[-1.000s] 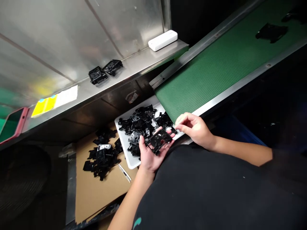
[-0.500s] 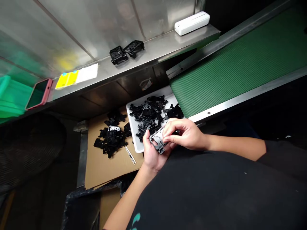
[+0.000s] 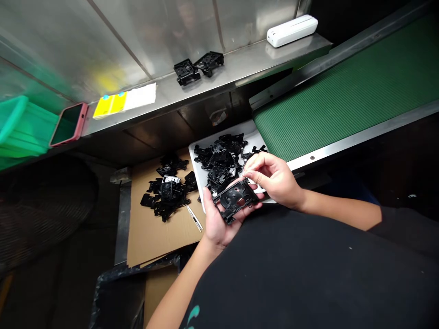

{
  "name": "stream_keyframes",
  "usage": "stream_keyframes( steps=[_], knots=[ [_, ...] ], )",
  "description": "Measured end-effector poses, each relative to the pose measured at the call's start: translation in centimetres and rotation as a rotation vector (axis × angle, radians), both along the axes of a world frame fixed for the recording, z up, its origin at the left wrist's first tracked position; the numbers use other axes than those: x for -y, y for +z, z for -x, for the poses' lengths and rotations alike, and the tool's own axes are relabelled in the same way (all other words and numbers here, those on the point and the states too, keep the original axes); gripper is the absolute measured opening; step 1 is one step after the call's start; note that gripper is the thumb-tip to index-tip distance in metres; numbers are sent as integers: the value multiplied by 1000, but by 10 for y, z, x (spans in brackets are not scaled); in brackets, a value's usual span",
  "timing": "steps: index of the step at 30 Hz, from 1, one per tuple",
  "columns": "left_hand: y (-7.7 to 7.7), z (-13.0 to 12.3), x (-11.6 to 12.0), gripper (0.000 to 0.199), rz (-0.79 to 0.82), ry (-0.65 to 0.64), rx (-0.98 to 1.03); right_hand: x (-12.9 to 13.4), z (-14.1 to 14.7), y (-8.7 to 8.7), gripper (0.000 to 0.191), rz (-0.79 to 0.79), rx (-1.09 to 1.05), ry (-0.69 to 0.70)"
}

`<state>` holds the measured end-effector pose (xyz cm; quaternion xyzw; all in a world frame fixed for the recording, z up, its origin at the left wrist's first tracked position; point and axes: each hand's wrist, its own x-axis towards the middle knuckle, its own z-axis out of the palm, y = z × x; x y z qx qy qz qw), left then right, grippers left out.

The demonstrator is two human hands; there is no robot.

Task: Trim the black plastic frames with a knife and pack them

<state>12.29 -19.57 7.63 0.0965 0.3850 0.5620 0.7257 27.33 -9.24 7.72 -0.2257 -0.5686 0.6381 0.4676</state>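
One black plastic frame [image 3: 228, 199] lies tilted across the left hand [image 3: 219, 228]. That hand is half open and grasps the frame, its thumb at the left edge and fingers spread beneath. The right hand [image 3: 279, 183] is at the frame's far right corner, thumb and forefinger pinched together; whether they grip a small item or touch the frame cannot be told.

Counts: one white tray [image 3: 251, 130] just beyond the hands, bearing a heap of black parts [image 3: 221, 160], overlapping and uncountable. A second pile [image 3: 168, 191], likewise uncountable, sits on cardboard [image 3: 151, 242] left of the left hand, with one slim tool [image 3: 194, 218] between. Beyond the tray, a metal shelf [image 3: 243, 64] carries two black assemblies [image 3: 187, 71], one white device [image 3: 292, 30], one phone [image 3: 69, 123] and one paper [image 3: 140, 96] with two yellow labels [image 3: 110, 104].

Surroundings: a green bin [image 3: 24, 128] stands far left of the hands; a green conveyor belt [image 3: 343, 91] extends beyond the right hand. Both hands obstruct the tray's near side.
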Motion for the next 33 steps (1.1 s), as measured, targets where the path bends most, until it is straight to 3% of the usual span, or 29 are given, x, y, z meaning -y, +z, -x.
stream_keyframes(
  steps=[8,12,16,18,20,21,24,28,30,33],
  knots=[
    [0,25,13,94,100,74,30,17,10,-5,20,-55,-66,173],
    [2,31,19,93,116,83,45,23,18,-6,24,-19,-30,167],
    [-1,42,23,91,72,34,-112,27,22,-8,23,43,-16,125],
    [-13,59,21,94,41,19,-317,26,20,-11,20,8,3,38],
    [-31,91,13,94,11,63,-694,24,14,-16,18,-23,49,-67],
    [-42,112,8,91,4,114,-921,22,9,-19,18,-23,77,-116],
    [-71,184,-8,91,72,199,-1309,17,-11,-27,21,-13,150,-258],
    [-92,256,-26,99,186,171,-1677,15,-42,-37,22,-3,183,-433],
    [-96,265,-38,101,178,141,-1789,16,-55,-42,22,12,185,-503],
    [-105,238,-67,88,10,47,-1890,20,-68,-47,24,49,213,-568]
  ],
)
